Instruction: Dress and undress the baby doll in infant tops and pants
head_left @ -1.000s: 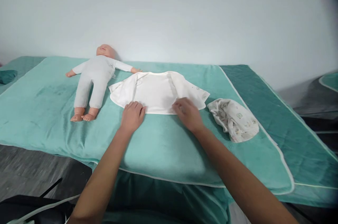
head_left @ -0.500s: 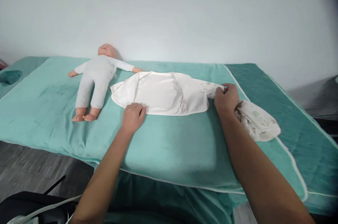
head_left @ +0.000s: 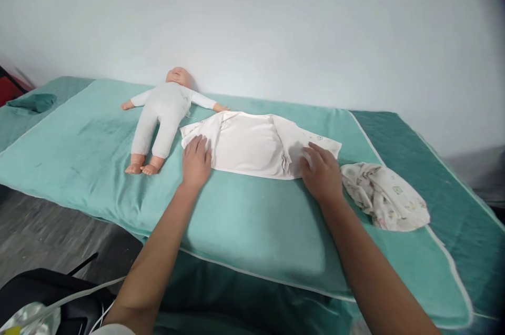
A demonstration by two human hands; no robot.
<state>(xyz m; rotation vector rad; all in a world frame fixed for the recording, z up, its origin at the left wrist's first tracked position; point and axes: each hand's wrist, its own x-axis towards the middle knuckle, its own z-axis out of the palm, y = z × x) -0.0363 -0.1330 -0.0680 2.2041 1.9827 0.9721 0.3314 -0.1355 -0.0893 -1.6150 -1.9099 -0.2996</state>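
Observation:
A white baby shirt lies spread flat on the teal blanket. My left hand rests flat on the shirt's lower left corner, fingers stretched out. My right hand lies flat on the shirt's right side near its sleeve, fingers also spread. A baby doll in a pale grey suit lies on its back just left of the shirt, its arm reaching toward the collar. A crumpled patterned cloth sits to the right of my right hand.
The blanket covers a low padded surface along a white wall. A darker green mat lies at the right. A green folded item sits far left. Dark floor, a black object and white cable are below left.
My right hand pulled the shirt's right sleeve outward, then came back onto the shirt's right side. My left hand slid up onto the left corner. The view shifted left.

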